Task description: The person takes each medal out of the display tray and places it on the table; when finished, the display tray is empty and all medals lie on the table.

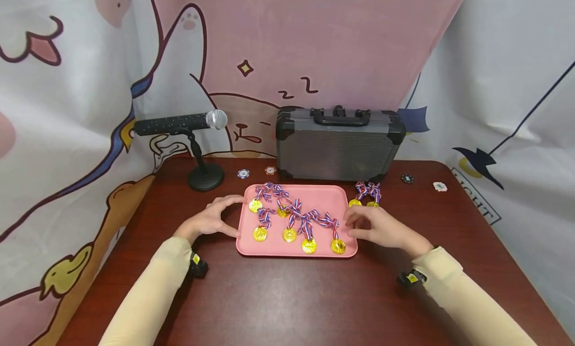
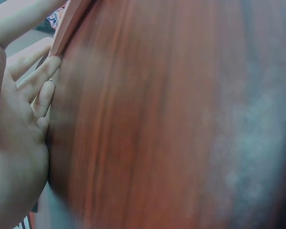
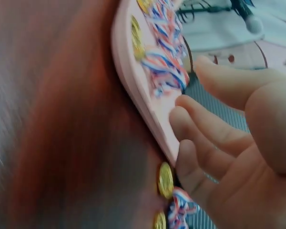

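A pink tray (image 1: 278, 250) lies on the table, bearing several gold medals (image 1: 289, 234) on knotted red, white and blue ribbons (image 1: 307, 225). At the tray's left edge is my left hand (image 1: 210, 217), thumb and fingers spread apart, fingertips right at the rim. My right hand (image 1: 382, 226) is at the opposite edge, its fingers loosely bent with the thumb apart from them. In the right wrist view, those fingertips (image 3: 178, 117) reach the tray's side wall (image 3: 148, 109). Two more medals (image 1: 355, 202) lie just outside the tray, beyond the right hand.
Behind the tray stands a grey hard case (image 1: 337, 156) with black corners. A microphone (image 1: 179, 124) on a black stand (image 1: 205, 176) is at the back left. Poker chips (image 1: 243, 173) lie along the rear of the brown table (image 1: 296, 296), with a dark chip (image 1: 407, 178) and a pale one (image 1: 439, 186) at right.
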Demonstrator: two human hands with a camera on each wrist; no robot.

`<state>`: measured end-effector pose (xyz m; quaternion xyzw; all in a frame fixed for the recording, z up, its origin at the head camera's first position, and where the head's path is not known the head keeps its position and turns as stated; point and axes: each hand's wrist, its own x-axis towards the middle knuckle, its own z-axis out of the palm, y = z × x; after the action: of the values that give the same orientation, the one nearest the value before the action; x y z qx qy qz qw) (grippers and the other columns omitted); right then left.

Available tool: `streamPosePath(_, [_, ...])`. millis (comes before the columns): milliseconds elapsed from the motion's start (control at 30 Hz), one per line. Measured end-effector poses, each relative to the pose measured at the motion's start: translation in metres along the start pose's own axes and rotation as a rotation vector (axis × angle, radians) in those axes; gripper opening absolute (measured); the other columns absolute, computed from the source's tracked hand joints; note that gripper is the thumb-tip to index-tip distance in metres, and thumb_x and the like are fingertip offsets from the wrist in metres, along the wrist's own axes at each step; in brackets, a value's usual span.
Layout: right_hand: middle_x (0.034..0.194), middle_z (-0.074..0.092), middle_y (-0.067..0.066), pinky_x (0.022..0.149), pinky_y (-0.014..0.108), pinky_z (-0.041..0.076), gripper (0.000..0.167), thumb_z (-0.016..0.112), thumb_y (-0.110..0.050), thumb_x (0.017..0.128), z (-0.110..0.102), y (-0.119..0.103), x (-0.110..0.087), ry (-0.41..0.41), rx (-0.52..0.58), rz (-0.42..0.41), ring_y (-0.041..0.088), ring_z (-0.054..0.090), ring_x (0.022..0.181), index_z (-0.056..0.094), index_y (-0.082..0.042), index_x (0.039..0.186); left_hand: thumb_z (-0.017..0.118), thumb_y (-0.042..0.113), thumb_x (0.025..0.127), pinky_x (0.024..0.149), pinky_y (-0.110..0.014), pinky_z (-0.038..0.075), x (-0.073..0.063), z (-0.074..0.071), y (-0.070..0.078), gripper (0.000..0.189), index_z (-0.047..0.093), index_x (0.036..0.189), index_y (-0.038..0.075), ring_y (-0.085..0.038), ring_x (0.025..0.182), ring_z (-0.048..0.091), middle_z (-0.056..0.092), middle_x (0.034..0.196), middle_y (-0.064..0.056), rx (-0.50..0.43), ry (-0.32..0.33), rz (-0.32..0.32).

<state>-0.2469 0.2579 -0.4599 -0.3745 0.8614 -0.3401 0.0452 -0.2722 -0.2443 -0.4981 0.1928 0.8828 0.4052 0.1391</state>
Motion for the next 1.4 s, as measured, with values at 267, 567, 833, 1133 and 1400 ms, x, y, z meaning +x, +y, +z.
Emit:
streamPosePath(267, [0.107, 0.072, 0.002, 0.073, 0.033, 0.056, 0.038, 0.082, -0.008, 0.091, 0.017, -0.010, 0.000, -0.138, -0.045, -0.063, 0.023, 0.064, 0.088, 0.073, -0.009, 0.128, 0.098, 0.041, 0.067, 0.115, -0.072, 0.014, -0.001, 0.000, -0.001, 0.097, 0.052, 0.153, 0.029, -0.038, 0.147, 0.025, 0.041, 0.164, -0.006, 0.008, -0.001, 0.000])
streamPosePath(567, [0.103, 0.061, -0.001, 0.082, 0.030, 0.049, 0.019, 0.082, -0.012, 0.092, 0.021, -0.018, 0.000, -0.223, -0.148, 0.028, 0.018, 0.054, 0.102, 0.078, -0.022, 0.108, 0.097, 0.041, 0.068, 0.115, -0.072, 0.013, 0.000, 0.001, -0.002, 0.097, 0.053, 0.153, 0.028, -0.037, 0.146, 0.025, 0.041, 0.164, -0.006, 0.009, 0.002, 0.015])
streamPosePath(833, [0.093, 0.061, -0.004, 0.072, 0.028, 0.050, 0.022, 0.082, -0.009, 0.091, 0.014, -0.020, 0.003, -0.284, -0.072, 0.048, 0.017, 0.058, 0.085, 0.070, -0.018, 0.106, 0.096, 0.040, 0.069, 0.116, -0.072, 0.016, 0.000, -0.001, -0.001, 0.096, 0.052, 0.153, 0.028, -0.037, 0.147, 0.025, 0.041, 0.163, -0.005, 0.007, 0.001, 0.013])
streamPosePath(1133, [0.105, 0.070, -0.006, 0.078, 0.029, 0.055, 0.026, 0.079, -0.004, 0.093, 0.004, -0.010, 0.001, -0.316, 0.087, 0.078, 0.014, 0.065, 0.090, 0.070, -0.019, 0.112, 0.097, 0.037, 0.069, 0.115, -0.073, 0.014, 0.000, 0.000, -0.002, 0.095, 0.054, 0.152, 0.027, -0.039, 0.147, 0.025, 0.042, 0.163, -0.006, -0.003, 0.010, 0.025])
streamPosePath(1400, [0.108, 0.072, -0.003, 0.083, 0.031, 0.057, 0.023, 0.077, -0.009, 0.096, -0.016, -0.007, -0.002, -0.188, 0.192, 0.067, 0.016, 0.064, 0.098, 0.071, -0.011, 0.118, 0.097, 0.041, 0.068, 0.116, -0.072, 0.012, 0.000, -0.001, -0.001, 0.096, 0.053, 0.153, 0.029, -0.037, 0.148, 0.023, 0.041, 0.163, -0.004, -0.009, 0.000, 0.005])
